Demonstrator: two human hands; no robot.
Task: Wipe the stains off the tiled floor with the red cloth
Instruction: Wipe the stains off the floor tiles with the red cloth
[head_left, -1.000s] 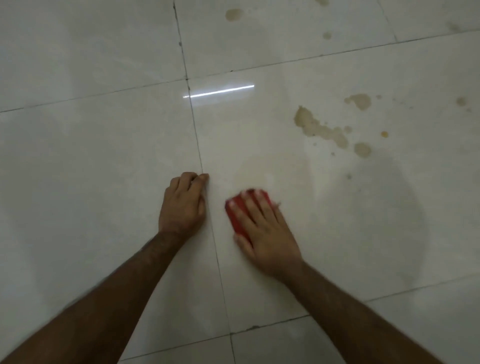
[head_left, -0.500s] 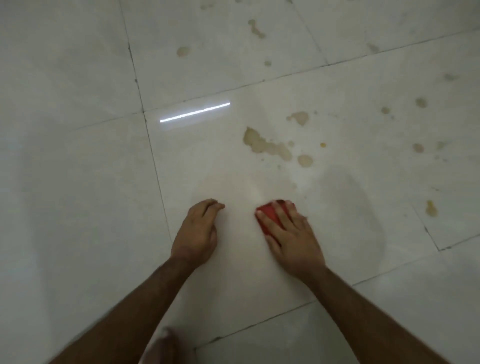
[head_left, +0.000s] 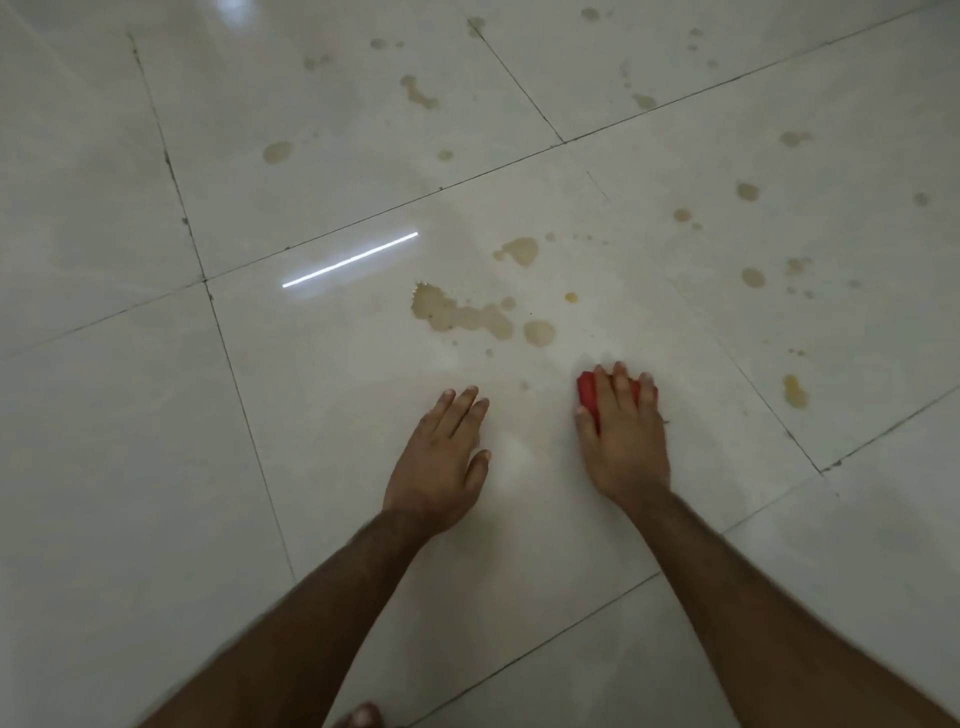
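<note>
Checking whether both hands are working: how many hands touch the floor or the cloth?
2. The left hand rests flat on the tiled floor; the right hand presses the red cloth down, beside it on the same tile.

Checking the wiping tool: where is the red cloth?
Head view, right of centre: the red cloth lies under the right hand, just below the big brown stain.

1. No text, label, brand, number or sign can be read anywhere on the glossy off-white tiled floor (head_left: 156, 467).
2. The crumpled red cloth (head_left: 589, 395) shows no lettering.
</note>
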